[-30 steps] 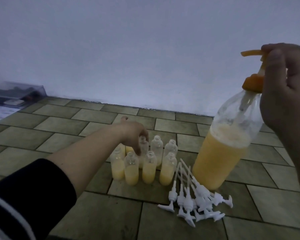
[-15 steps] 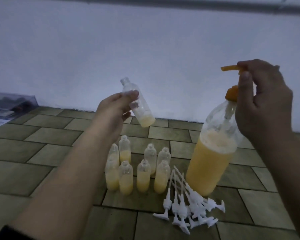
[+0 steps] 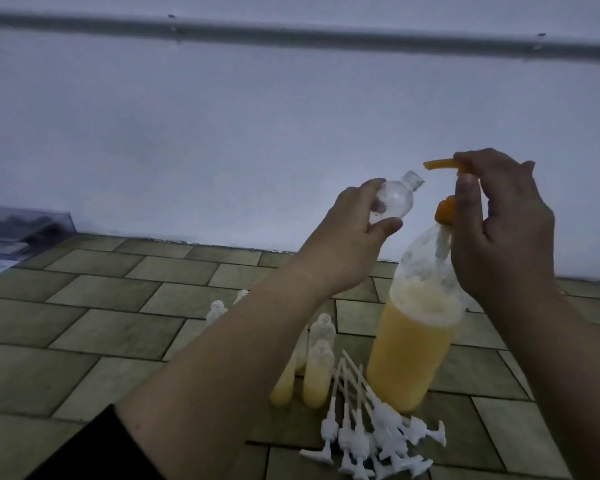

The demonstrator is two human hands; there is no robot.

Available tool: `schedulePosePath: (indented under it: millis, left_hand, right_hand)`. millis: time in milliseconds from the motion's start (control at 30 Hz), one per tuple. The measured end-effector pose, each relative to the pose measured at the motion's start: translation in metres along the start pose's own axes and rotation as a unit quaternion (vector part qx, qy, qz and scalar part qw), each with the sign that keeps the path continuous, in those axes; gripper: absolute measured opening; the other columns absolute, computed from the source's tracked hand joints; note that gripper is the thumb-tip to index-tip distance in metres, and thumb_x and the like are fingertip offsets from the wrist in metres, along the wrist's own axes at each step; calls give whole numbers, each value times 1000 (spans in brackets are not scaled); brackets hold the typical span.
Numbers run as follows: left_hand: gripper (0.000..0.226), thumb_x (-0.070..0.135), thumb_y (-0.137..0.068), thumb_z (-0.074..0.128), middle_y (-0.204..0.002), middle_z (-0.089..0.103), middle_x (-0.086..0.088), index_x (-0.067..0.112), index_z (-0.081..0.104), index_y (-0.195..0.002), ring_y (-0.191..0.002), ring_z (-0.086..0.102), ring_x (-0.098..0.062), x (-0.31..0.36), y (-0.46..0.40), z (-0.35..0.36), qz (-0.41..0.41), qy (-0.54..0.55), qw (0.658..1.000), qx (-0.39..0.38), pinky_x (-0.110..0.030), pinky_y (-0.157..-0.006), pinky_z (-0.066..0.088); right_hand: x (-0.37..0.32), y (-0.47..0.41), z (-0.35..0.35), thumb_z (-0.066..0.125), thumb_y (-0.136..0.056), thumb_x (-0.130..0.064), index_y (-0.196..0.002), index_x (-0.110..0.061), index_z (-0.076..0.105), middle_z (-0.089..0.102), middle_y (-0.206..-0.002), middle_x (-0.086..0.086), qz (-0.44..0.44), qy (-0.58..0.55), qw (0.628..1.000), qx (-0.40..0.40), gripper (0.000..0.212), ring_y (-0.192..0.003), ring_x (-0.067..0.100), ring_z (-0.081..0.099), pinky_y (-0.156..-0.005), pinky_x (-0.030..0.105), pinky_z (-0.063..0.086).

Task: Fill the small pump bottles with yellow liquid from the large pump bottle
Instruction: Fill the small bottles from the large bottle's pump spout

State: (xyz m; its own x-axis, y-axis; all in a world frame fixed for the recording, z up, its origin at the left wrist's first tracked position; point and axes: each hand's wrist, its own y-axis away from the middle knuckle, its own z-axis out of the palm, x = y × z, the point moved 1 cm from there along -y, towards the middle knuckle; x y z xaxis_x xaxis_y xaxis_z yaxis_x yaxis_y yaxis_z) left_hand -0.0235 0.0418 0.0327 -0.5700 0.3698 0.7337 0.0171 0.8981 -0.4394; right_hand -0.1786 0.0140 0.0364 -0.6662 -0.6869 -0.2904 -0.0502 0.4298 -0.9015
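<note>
The large clear bottle stands on the tiled floor, about two-thirds full of yellow liquid, with an orange pump head on top. My right hand grips that pump head, its spout pointing left. My left hand holds a small clear bottle tilted, its open mouth up and to the right, just left of the spout tip. Several small bottles holding yellow liquid stand on the floor, partly hidden by my left forearm.
A heap of white pump tops with long tubes lies in front of the large bottle. A white wall with a grey pipe rises behind. A clear plastic box sits at the far left by the wall.
My left hand picked one small bottle from the group, lifted it and carried it right, up to the pump spout. The view has tilted upward.
</note>
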Motion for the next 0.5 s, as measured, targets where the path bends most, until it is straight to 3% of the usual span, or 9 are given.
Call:
schedulePosePath:
  millis: [167,267,367,500]
  left_hand:
    - [47,28,-94,53,-122,48,7,22,39,-138,-101,48,-9,9,-2,-2,17,19,999,35,-19,-83,37]
    - [49,27,-92,56,-119,47,11,25,40,-138,-98,46,-5,10,0,-6,28,-6,999,36,-15,-80,37]
    - [51,27,-90,59,-118,51,10,27,41,-138,-98,47,-8,10,1,-7,39,-42,998,41,-21,-86,37]
    - [51,27,-88,63,-119,55,11,26,45,-136,-93,50,-5,10,1,-6,24,3,998,64,-14,-81,39]
  right_hand:
    - [0,1,1,34,-101,-25,-122,-7,56,58,-123,8,1,2,1000,6,35,-116,21,50,-117,27,11]
    - [0,1,1,35,-101,-25,-122,-8,56,58,-122,7,0,-4,1000,5,35,-115,21,51,-116,25,11]
    - [-1,2,2,35,-101,-26,-122,-8,56,58,-122,7,-1,-4,1000,8,35,-115,19,50,-117,27,12]
    - [-2,2,2,36,-101,-25,-121,-8,57,58,-122,7,0,0,1000,11,34,-114,18,50,-116,27,13]
